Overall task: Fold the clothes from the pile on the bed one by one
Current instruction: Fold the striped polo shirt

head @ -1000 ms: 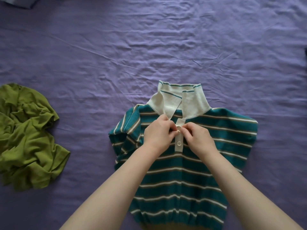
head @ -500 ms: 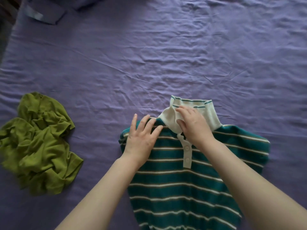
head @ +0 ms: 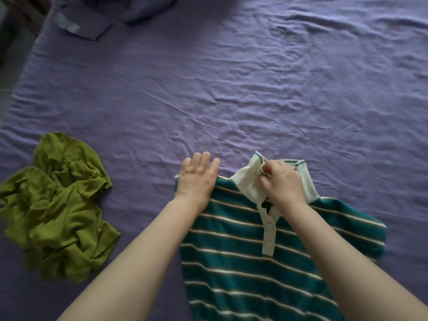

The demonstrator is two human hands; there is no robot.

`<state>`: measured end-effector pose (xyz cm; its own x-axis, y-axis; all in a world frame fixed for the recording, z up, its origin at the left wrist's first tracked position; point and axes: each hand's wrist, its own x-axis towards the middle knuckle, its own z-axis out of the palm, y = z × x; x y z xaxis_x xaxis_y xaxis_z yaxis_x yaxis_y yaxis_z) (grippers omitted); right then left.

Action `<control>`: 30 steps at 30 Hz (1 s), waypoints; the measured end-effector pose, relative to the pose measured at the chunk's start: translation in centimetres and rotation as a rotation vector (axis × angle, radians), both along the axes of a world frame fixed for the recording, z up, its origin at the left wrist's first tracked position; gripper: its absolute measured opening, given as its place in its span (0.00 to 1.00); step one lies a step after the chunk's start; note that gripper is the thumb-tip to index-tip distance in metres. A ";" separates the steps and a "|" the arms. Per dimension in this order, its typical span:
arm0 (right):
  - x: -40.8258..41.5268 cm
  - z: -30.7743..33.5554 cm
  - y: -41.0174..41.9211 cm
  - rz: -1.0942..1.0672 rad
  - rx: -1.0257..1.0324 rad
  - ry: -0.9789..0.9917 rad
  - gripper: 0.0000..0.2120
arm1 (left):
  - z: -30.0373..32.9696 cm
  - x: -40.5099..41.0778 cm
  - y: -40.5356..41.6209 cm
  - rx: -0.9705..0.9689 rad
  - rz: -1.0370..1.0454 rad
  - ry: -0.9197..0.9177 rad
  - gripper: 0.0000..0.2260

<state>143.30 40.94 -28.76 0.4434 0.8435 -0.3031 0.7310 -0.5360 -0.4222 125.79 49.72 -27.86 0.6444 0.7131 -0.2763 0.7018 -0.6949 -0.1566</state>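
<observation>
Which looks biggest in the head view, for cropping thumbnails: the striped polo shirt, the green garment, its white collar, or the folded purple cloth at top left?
1. Striped polo shirt, partly cut off below.
2. Green garment.
3. Purple cloth and white collar: too alike to rank; the cloth lies farther away.

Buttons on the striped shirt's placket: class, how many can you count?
2: one button upper on the white placket, another button just below it. The right hand may hide more near the collar.

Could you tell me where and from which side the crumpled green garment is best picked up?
Pinch a raised ridge near the top middle of the green garment, coming from above on its right side. It lies bunched in loose folds on the purple sheet, so no hem or flat edge shows clearly.
</observation>
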 end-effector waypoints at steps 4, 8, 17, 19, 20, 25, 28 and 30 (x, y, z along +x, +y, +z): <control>-0.7 1.1 -0.5 -0.107 0.112 0.212 0.04 | 1.4 3.1 -1.4 -0.584 0.506 -0.547 0.14; -1.8 2.2 -1.5 0.165 0.031 0.465 0.13 | 2.2 6.8 -1.0 -0.830 0.878 -0.591 0.31; 4.1 2.0 -1.6 -0.409 0.107 0.138 0.10 | 1.6 8.6 -0.9 -0.572 0.725 -0.308 0.04; 5.7 1.5 -0.7 -0.463 -0.092 0.118 0.17 | 1.7 8.1 -0.9 -0.613 0.765 -0.412 0.07; 6.1 1.4 -0.4 -0.455 -0.201 0.104 0.20 | 1.6 7.9 -1.0 -0.665 0.798 -0.479 0.07; 6.7 0.8 -0.3 -0.490 -0.333 0.109 0.13 | 2.0 7.2 -1.3 -0.927 1.140 -0.766 0.05; 7.1 1.3 -1.4 -0.806 -0.141 0.507 0.05 | 2.7 6.8 -1.5 -1.077 1.396 -0.943 0.05; 7.3 2.6 -2.5 -1.048 -0.029 0.786 0.03 | 3.1 6.4 -1.4 -1.199 1.582 -1.027 0.05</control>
<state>150.63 38.48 -26.20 0.5784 0.1968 -0.7917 -0.4710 -0.7118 -0.5210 132.20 48.35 -24.77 0.0590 0.4484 -0.8919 0.1574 0.8781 0.4519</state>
